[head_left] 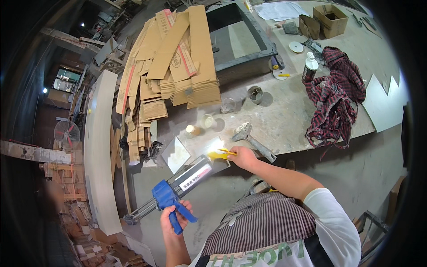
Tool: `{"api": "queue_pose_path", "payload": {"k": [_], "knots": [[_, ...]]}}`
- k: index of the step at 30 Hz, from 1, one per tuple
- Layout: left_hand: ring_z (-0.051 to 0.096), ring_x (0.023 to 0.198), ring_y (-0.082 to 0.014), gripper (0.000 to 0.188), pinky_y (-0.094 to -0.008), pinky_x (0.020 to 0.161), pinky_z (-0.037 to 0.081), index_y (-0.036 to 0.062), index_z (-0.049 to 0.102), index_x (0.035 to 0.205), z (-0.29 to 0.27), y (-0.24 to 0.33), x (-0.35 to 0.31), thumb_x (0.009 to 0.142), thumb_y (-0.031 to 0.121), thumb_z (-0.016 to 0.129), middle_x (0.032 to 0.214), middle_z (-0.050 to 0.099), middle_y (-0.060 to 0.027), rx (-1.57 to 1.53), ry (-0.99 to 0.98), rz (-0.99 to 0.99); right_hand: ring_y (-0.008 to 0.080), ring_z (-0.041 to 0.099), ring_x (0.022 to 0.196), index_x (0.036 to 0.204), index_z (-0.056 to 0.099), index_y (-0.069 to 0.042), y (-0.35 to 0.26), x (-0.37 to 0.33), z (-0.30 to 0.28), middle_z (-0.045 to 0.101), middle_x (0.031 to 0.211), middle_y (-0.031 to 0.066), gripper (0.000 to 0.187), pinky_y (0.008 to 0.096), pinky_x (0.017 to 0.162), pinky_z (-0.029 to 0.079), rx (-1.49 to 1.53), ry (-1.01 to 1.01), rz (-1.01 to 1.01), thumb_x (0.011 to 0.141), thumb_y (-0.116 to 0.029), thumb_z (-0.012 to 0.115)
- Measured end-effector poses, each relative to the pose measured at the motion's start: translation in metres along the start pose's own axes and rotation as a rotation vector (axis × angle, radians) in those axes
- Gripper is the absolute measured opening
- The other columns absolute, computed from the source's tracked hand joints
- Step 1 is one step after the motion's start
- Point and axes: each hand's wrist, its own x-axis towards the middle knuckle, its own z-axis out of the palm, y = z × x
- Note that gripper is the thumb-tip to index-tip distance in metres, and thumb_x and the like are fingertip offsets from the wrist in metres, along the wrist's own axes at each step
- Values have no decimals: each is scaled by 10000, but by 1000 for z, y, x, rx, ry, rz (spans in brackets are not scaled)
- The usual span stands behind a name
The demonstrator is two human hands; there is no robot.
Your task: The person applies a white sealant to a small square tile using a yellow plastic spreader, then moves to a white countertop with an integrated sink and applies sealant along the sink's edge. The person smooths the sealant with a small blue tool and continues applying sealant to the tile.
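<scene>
My left hand (pixel 172 219) grips the blue handle of a caulking gun (pixel 178 189), which holds a dark cartridge with a white label and points up and right toward the workbench. My right hand (pixel 242 156) is closed on a small yellow tool (pixel 221 154) held right at the cartridge's tip. Just beyond the tip lies a small pale stone piece (pixel 176 153) on the dusty workbench (pixel 284 115). A putty knife (pixel 250 138) caked with dried filler rests on the bench next to my right hand.
A big stack of flattened cardboard (pixel 178 62) covers the bench's left end. Small cups and jars (pixel 229 105), a white-capped bottle (pixel 309 66), a red checked cloth (pixel 336 95), a cardboard box (pixel 330 20) and a dark stone frame (pixel 242 38) lie farther back. A long pale slab (pixel 98 147) stands at left.
</scene>
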Motion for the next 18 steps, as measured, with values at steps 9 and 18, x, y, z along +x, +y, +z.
{"api": "queue_pose_path", "payload": {"k": [9, 18], "knots": [[638, 954, -358, 419, -486, 874, 510, -59, 566, 1108, -14, -7, -7, 769, 186, 584, 1080, 631, -227, -129, -50, 25, 324, 652, 820, 986, 676, -66, 12, -2, -2, 676, 856, 167, 312, 414, 732, 498, -80, -22, 56, 818, -328, 651], [646, 908, -350, 366, -494, 843, 526, -46, 586, 1064, -21, -12, -5, 780, 184, 573, 998, 648, -200, -152, -58, 26, 341, 649, 827, 951, 664, -42, 17, -12, 0, 674, 857, 178, 317, 424, 741, 503, -188, -33, 79, 818, -329, 641]]}}
